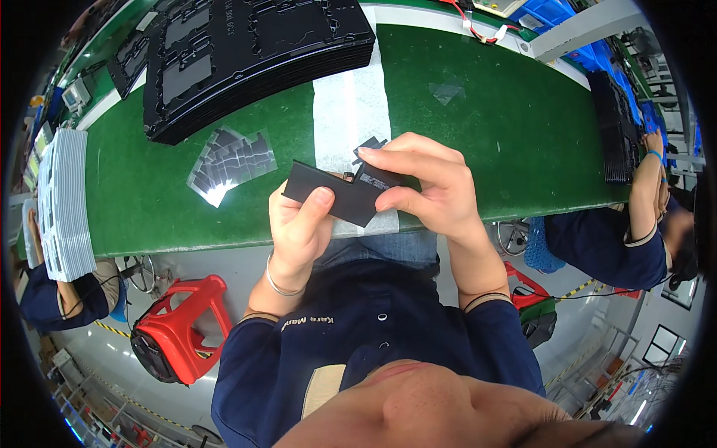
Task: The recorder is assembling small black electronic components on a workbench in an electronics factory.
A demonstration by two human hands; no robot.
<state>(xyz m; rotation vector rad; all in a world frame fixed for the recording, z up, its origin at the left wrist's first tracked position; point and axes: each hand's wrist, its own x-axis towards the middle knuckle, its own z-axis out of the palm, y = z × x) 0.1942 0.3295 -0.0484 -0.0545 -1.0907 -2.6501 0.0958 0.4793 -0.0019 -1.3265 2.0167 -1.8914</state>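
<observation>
Two-handed hold on a black notched plate (355, 205), seen from above. The plate is in mid-air btwn the hands, over the near edge of the green counter (508, 112). L hand (296, 228): fingers closed on the plate's L end, thumb flat on the broad face. R hand (442, 190): thumb & index part-spread, thumb at the R edge, index tip at a small dark tab (367, 149) by the notch; can't tell if it grips or only touches, nor whether plate & tab are one pc. Handling (judgement): the L grip serves best as fixed ref., firm w/o flexing the plate; R fingertips do best w/ light, even force close to the tab's root, i.e. no twist at the notch, prob. the weakest spot. Avoid rubbing the pale marking (379, 181). Working lower, above the white strip (347, 104), would soften a drop; film sheets (233, 160) lie to the L.
</observation>
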